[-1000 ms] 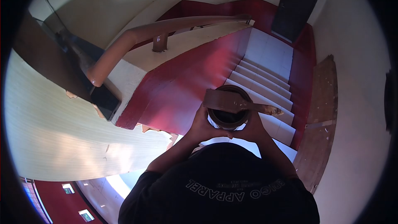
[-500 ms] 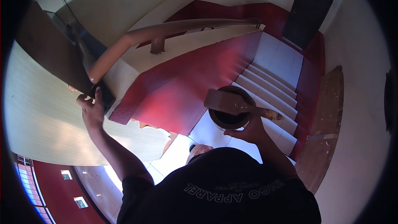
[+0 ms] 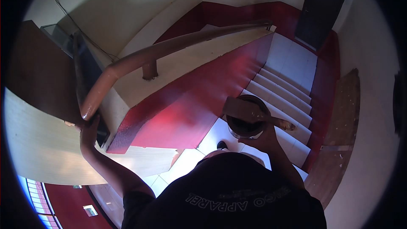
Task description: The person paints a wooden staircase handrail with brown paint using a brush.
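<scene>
My right hand (image 3: 266, 138) is wrapped around the lower right side of a round paint can (image 3: 242, 133) with a dark inside. Across the top of the can lies a wide flat paintbrush (image 3: 243, 109), brown-stained, its handle (image 3: 283, 123) reaching out over my hand. On the left, my left hand (image 3: 88, 135) is closed at the lower end of a brown handrail (image 3: 140, 55); most of its fingers are hidden. A chipped edge of a large pale panel (image 3: 46, 144) runs close beside that hand.
White-tiled stairs (image 3: 277, 101) lead down to a landing with a dark door (image 3: 320, 12). The red and cream half-wall (image 3: 190, 101) carries the handrail. A brown board (image 3: 333, 148) leans along the right wall. A barred window (image 3: 38, 199) shows at lower left.
The view has shifted, and the can with its brush sits further right and lower. My left hand has closed in on the handrail's lower end, its raised finger now tucked against it.
</scene>
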{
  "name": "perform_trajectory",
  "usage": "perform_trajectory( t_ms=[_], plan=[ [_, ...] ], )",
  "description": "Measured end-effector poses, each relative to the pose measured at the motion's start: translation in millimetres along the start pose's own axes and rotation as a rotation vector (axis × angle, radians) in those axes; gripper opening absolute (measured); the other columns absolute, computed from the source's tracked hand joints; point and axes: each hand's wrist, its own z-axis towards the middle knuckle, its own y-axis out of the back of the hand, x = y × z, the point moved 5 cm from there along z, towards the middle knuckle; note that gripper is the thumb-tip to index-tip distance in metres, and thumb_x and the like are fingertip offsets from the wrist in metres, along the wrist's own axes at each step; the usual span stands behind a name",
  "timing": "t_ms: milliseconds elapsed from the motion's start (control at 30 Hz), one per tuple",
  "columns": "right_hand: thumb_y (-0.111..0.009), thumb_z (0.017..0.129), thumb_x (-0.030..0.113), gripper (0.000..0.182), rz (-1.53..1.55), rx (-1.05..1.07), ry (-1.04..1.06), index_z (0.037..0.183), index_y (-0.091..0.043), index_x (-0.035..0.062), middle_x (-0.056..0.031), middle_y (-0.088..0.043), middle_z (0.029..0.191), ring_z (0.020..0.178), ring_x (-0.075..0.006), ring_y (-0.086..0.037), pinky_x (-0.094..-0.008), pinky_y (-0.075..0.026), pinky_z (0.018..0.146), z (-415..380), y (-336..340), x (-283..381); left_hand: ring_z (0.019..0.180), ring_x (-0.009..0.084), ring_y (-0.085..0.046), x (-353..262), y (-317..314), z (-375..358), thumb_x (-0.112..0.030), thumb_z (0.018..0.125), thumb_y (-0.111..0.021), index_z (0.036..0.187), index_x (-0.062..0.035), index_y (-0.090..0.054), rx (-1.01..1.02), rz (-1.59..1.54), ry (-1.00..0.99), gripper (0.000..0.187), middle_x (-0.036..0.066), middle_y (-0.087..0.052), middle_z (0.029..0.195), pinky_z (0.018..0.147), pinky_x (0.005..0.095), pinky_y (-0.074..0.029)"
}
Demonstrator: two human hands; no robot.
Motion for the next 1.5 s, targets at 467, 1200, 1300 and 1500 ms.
perform_trajectory(
  t_ms=[467,1200,1300,1500],
  plan=[
    [-0.098,0.047,0.030,0.120,0.043,-0.040,-0.066,0.143,-0.031,0.0031,-0.0181,-0.046,0.136,0.130,-0.0297,-0.046,-0.0419,-0.041,0.107,54,70,-71,0.124,0.0238,-0.056,-23,-3,-1,-0.041,0.083,-0.071,0.133,-0.0018,-0.055,-0.003,-0.035,0.098,0.066,0.012,-0.064,0.128,0.107,0.0347,-0.035],
    [-0.096,0.050,0.029,0.112,0.079,-0.046,-0.298,0.141,-0.036,0.0016,-0.0186,-0.048,0.135,0.128,-0.0298,-0.048,-0.0414,-0.041,0.107,81,151,-91,0.117,0.0382,-0.054,-19,-7,-13,-0.024,0.060,-0.086,0.138,0.0111,-0.006,-0.374,0.053,0.287,0.117,0.027,-0.053,0.128,0.105,0.0405,-0.041],
    [-0.096,0.050,0.029,0.113,0.105,-0.043,-0.277,0.141,-0.035,0.0018,-0.0185,-0.047,0.136,0.129,-0.0295,-0.047,-0.0415,-0.040,0.107,83,148,-92,0.116,0.0374,-0.056,-11,-8,-3,-0.030,0.062,-0.085,0.136,0.0122,-0.016,-0.283,0.085,0.247,0.110,0.028,-0.054,0.126,0.104,0.0400,-0.041],
    [-0.096,0.051,0.026,0.113,0.123,-0.030,-0.252,0.142,-0.034,0.0024,-0.0178,-0.047,0.137,0.129,-0.0293,-0.046,-0.0415,-0.040,0.108,87,144,-98,0.120,0.0393,-0.056,8,-19,10,-0.039,0.065,-0.080,0.134,0.0097,-0.022,-0.318,0.101,0.342,0.103,0.032,-0.055,0.126,0.101,0.0429,-0.043]
  ],
)
